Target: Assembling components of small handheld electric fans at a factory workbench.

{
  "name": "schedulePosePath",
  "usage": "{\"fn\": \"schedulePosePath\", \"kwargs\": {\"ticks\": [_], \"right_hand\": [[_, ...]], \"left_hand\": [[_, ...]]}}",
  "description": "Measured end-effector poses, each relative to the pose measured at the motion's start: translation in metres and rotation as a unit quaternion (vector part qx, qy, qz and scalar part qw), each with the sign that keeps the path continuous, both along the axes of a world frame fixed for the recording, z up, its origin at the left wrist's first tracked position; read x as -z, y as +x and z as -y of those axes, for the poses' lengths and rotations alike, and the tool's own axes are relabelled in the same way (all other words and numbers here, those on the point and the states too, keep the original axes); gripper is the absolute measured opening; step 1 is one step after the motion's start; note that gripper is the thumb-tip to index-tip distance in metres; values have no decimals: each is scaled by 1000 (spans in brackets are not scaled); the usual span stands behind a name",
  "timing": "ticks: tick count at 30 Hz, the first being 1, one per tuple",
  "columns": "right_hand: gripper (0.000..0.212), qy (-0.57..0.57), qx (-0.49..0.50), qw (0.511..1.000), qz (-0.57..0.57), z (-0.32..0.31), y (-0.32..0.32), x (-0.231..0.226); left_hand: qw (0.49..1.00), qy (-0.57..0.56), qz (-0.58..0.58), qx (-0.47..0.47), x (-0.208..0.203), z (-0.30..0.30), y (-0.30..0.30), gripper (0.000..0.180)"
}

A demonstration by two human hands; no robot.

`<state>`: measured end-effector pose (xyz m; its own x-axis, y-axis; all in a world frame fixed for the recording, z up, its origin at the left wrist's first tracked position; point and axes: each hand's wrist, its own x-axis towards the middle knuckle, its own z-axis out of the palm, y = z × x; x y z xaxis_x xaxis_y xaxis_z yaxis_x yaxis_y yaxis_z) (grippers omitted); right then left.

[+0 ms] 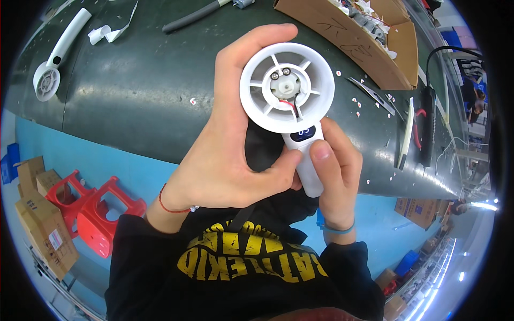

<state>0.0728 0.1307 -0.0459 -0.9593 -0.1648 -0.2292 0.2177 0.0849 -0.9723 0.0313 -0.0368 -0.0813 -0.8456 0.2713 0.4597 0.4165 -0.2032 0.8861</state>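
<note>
A white handheld fan [251, 107] is held up in front of me, its round open head showing a motor [285, 84] with red and black wires and two screws. On its neck a small display [303, 134] is lit. My left hand [227, 139] curls round the head's left side, forefinger along the top rim, thumb at the neck. My right hand [340, 166] grips the handle [309, 174], thumb just under the display. On the bench at far left lies another white handheld fan [64, 51].
The dark green bench [144, 101] carries tweezers [373, 96], red-handled pliers [418, 128], a black tool [427, 123] on a cord and scattered white bits. A cardboard box [353, 40] of parts stands at the back right. Red stools [101, 214] and cartons [45, 232] are on the floor left.
</note>
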Motion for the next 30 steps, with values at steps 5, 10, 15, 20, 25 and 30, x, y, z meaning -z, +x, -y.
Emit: {"fn": "schedulePosePath", "kwargs": {"ticks": [5,10,15,20,25,30], "right_hand": [[40,-45,-27,999,-11,-7,-1,4],[40,-66,-35,997,-8,-8,0,5],[38,-54,-39,998,-10,-7,-1,8],[39,-44,-21,999,-8,-3,0,5],[43,-23,-5,1000,6,-1,-1,2],[47,-20,-8,1000,11,-2,1,2]], "left_hand": [[1000,-2,4,1,-1,-1,1,101],[1000,-4,26,0,-4,-1,3,100],[999,-2,32,-2,-3,0,4,99],[999,13,43,0,-5,-3,3,97],[998,16,66,1,-7,-2,5,96],[999,0,44,6,-5,-2,4,96]]}}
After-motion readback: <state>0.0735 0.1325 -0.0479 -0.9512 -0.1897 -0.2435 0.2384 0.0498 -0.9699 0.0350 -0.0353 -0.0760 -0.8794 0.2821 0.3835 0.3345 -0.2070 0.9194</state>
